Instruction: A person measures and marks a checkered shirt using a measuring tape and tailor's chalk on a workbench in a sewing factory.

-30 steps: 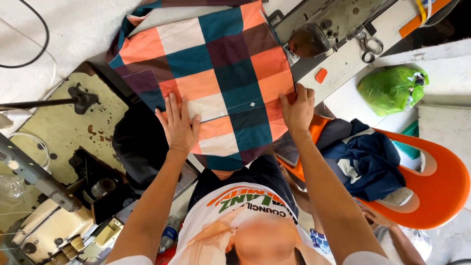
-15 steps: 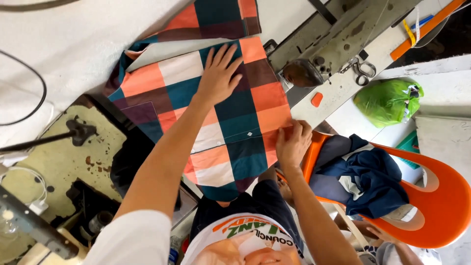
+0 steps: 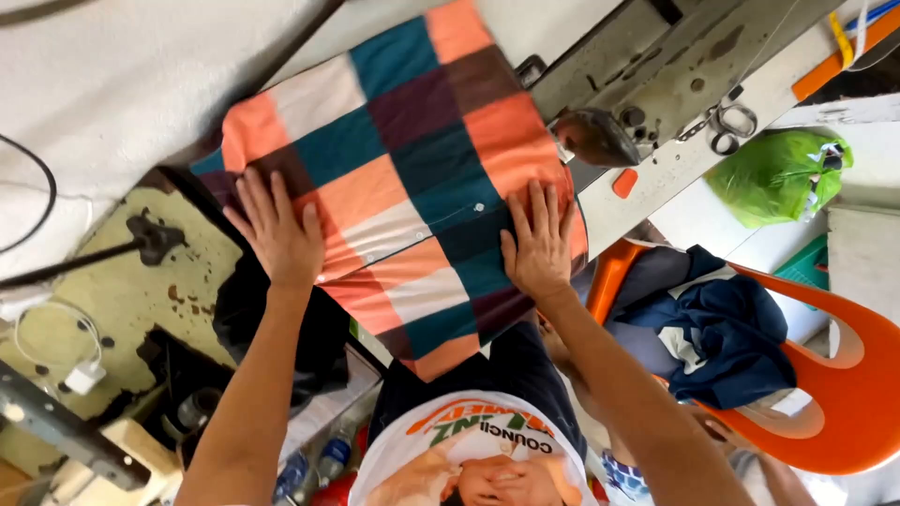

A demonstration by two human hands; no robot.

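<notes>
A checked shirt [image 3: 412, 169] in orange, teal, maroon and white squares lies spread on a white table, small buttons showing along its middle. My left hand [image 3: 277, 234] rests flat on the shirt's left edge with its fingers spread. On the shirt's right part, my right hand [image 3: 539, 245] presses palm down with the fingers apart. Neither hand grips anything.
A grey sewing machine [image 3: 647, 84] stands at the upper right with scissors [image 3: 731, 122] beside it. A green bag [image 3: 773, 173] lies farther right. An orange plastic chair [image 3: 844, 375] holds dark blue clothes [image 3: 712, 337]. A worn yellowish surface [image 3: 122, 290] with cables is at the left.
My left hand has drawn back from the far part of the shirt to its left edge. My right hand has moved up onto the shirt's right side.
</notes>
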